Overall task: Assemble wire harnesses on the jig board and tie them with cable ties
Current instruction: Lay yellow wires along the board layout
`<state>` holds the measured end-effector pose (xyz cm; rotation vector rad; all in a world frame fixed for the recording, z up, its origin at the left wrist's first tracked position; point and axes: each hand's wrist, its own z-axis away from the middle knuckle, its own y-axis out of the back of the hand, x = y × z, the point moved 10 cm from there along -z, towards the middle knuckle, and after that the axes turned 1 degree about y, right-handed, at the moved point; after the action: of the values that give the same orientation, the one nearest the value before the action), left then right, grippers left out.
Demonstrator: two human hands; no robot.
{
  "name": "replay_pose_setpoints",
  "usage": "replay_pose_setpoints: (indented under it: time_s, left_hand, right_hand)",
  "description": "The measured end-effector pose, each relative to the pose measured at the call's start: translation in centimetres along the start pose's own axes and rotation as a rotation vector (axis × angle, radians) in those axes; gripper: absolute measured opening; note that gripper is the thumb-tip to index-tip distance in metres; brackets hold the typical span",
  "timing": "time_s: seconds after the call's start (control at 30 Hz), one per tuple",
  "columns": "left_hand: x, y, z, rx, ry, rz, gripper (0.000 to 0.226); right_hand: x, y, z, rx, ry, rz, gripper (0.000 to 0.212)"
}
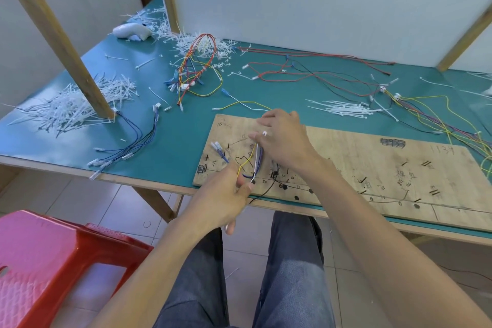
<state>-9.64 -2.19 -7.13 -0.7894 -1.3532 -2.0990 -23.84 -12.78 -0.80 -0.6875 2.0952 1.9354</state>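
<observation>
Over the jig board the left hand pinches the wire bundle low — right hand (fingers half-curled) pinches higher.

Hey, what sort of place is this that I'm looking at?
Probably a small wire-harness assembly workshop. A hand-marked wooden jig board lies on a teal workbench, heaps of white cable ties sit nearby, and the left hand and right hand hold coloured wires on the board.

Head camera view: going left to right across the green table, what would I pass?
Big pile of cable ties, looped coloured wires, small bunch of cable ties, long coloured wires.
</observation>
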Motion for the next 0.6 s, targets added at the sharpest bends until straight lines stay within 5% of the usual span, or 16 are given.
replay_pose_setpoints:
  time_s: [0.07, 0.17, 0.23, 0.6]
  left_hand:
    - [0.1, 0.0, -0.1, 0.005, -0.022, -0.015, 0.017]
    - [0.4, -0.2, -0.2, -0.01, -0.058, -0.007, 0.008]
    - [0.6, -0.2, -0.2, -0.027, -0.072, -0.017, 0.006]
    - [1.0, 1.5, 1.1, -0.049, -0.09, -0.022, 0.025]
  right_hand:
    - [-2.0, 1.3, 2.8, 0.088, 0.118, -0.006, 0.036]
    - [-5.2, -0.2, 7.5, -0.055, 0.333, 0.042, 0.035]
    - [-5.2, -1.2, 9.3, -0.114, 0.343, 0.12, 0.037]
    - [-4.5, -0.2, 11.1, 0.135, 0.37, 0.033, 0.008]
